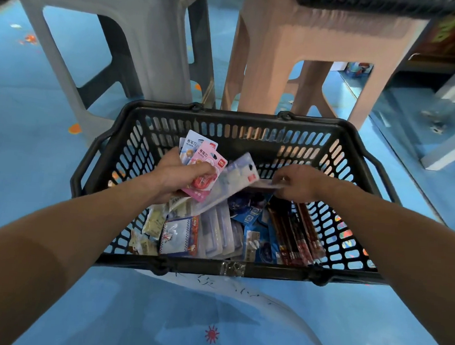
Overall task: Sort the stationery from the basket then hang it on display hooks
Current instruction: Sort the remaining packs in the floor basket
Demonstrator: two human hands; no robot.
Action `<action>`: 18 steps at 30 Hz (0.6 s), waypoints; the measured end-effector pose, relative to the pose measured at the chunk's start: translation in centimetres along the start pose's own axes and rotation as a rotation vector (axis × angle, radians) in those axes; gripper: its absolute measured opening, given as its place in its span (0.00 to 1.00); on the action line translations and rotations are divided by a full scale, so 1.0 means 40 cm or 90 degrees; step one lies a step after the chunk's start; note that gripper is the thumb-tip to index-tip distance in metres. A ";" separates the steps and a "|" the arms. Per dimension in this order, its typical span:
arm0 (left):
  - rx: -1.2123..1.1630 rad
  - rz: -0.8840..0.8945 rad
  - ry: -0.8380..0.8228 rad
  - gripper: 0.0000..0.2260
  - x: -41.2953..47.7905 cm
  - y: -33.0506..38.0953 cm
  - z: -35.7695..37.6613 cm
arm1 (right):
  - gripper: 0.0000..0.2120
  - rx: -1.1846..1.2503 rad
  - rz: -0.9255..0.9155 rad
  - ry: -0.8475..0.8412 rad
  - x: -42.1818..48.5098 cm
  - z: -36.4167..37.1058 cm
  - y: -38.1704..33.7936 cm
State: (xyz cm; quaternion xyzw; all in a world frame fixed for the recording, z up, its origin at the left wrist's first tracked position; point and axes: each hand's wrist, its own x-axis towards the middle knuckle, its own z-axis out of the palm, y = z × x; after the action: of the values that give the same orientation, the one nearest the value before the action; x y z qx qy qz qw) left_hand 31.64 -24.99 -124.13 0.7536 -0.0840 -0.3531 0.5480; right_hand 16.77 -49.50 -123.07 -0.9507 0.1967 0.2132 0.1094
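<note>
Your left hand [176, 178] grips a fan of carded sharpener packs [204, 160] above the black basket [238, 117]. Its fingers curl round them, with 1 finger pressed across the pink front card. Your right hand [298, 182] pinches the end of a pale long pack [238, 179] that reaches across to the fan; its fingertips are blurred. Inside the basket lie pencil packs [301, 238], blue packs [256, 244] and clear blister packs [218, 233]. A grey stool [139, 31] and a pink stool [324, 36] stand just behind the basket on the blue floor [36, 121].
</note>
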 end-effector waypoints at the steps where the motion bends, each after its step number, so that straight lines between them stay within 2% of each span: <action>1: -0.002 0.007 -0.007 0.22 -0.003 0.003 0.006 | 0.13 0.113 -0.014 0.007 -0.008 -0.006 0.006; 3: -0.004 0.024 -0.010 0.20 -0.007 0.009 0.020 | 0.19 0.380 0.000 -0.034 -0.025 -0.023 0.007; 5: -0.011 0.037 -0.009 0.15 -0.011 0.013 0.035 | 0.30 0.572 0.024 -0.182 -0.036 -0.039 -0.005; 6: -0.021 0.041 -0.006 0.13 -0.012 0.015 0.041 | 0.34 0.637 0.021 -0.255 -0.037 -0.041 -0.014; 8: -0.045 0.043 -0.002 0.13 -0.008 0.018 0.048 | 0.34 0.702 0.019 -0.326 -0.034 -0.040 -0.030; 12: -0.069 0.035 0.000 0.18 0.001 0.019 0.045 | 0.26 0.627 0.013 -0.346 -0.037 -0.033 -0.038; 15: -0.092 0.025 0.018 0.20 0.006 0.018 0.043 | 0.22 0.671 -0.017 -0.365 -0.042 -0.045 -0.035; 18: -0.091 0.026 0.023 0.19 0.011 0.021 0.049 | 0.18 0.783 -0.025 -0.217 -0.041 -0.068 -0.040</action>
State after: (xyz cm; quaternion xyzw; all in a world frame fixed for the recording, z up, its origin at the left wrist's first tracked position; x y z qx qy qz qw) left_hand 30.96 -27.03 -123.87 0.7172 -0.0639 -0.3334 0.6087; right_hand 17.06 -48.30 -119.72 -0.6705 0.2454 0.2078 0.6686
